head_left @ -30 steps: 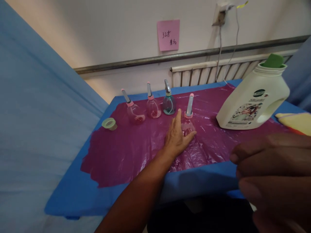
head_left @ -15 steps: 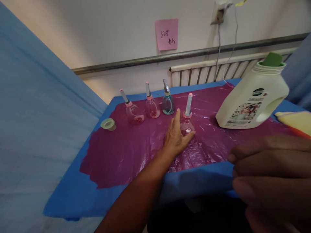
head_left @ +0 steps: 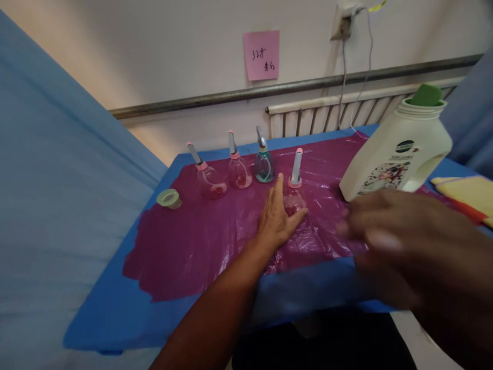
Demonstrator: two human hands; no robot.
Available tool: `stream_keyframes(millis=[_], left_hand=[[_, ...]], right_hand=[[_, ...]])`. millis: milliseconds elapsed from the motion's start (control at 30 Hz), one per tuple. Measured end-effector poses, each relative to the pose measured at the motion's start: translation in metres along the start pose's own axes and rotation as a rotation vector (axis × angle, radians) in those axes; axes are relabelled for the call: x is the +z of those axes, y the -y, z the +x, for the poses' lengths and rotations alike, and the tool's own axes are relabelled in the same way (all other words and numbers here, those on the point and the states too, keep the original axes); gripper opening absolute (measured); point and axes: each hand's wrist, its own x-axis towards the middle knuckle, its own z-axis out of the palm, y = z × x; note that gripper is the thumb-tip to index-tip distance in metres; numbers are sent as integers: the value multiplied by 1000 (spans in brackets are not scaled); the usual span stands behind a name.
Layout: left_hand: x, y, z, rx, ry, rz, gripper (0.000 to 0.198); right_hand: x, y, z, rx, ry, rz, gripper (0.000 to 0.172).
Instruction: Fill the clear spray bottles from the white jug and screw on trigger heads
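Note:
My left hand (head_left: pixel 278 216) is wrapped around the base of a small clear bottle with a pink collar and a grey spout (head_left: pixel 295 191), standing upright on the purple plastic sheet (head_left: pixel 200 241). My right hand (head_left: pixel 408 252) is close to the camera at the right, blurred, fingers pointing left, with nothing visible in it. Behind it stands a white detergent jug with a green cap (head_left: pixel 396 151). Three more small bottles stand in a row at the back: two pinkish bottles (head_left: pixel 208 177) (head_left: pixel 239 169) and a teal bottle (head_left: pixel 264 164).
A pale green cap (head_left: pixel 168 198) lies at the sheet's left edge. The blue-covered table (head_left: pixel 115 313) stands against a wall with a radiator (head_left: pixel 308 121) and a pink note (head_left: pixel 262 54). Yellow cloth (head_left: pixel 468 192) lies at the right. Blue fabric (head_left: pixel 50 205) hangs at the left.
My right hand has moved up and to the left, toward the jug's base. My left hand has stayed on the small bottle.

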Motion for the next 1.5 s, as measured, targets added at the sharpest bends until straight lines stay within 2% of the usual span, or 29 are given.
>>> stream_keyframes(millis=[67,100,200,267,400,467,533,667,800,967,1067,1200,1333,1500], left_hand=[[-1,-1,0,4,9,-1,123],[-1,-1,0,4,10,-1,123],[-1,-2,-1,1,1,7,122],[0,-2,-1,11,-6,10,121],[2,1,0,30,1,6,120],[2,2,0,37,12,4,120],[1,1,1,48,25,6,121],[0,-3,0,49,44,7,122],[-1,-8,-2,27,19,3,120],[1,-5,-1,5,-72,37,102],[2,-2,0,3,-64,57,95],[3,1,0,16,-33,75,88],[4,0,-1,-6,-6,97,81],[4,-3,-1,-11,17,108,73]], right_hand=[[10,-20,-1,-50,-19,-45,33],[16,-31,-3,-30,-73,-69,31],[38,-62,-16,200,-179,-91,20],[52,-77,-27,308,-119,-53,22],[72,-88,-41,386,70,28,44],[79,-87,-42,419,85,25,50],[84,-85,-40,458,51,14,46],[86,-83,-34,525,15,11,34],[79,-96,-19,577,-22,40,35],[74,-144,16,576,-74,36,39],[79,-181,31,563,-93,19,43],[91,-220,36,609,-141,-63,49],[95,-242,33,619,-95,-145,40],[95,-250,29,567,-68,-198,38]])
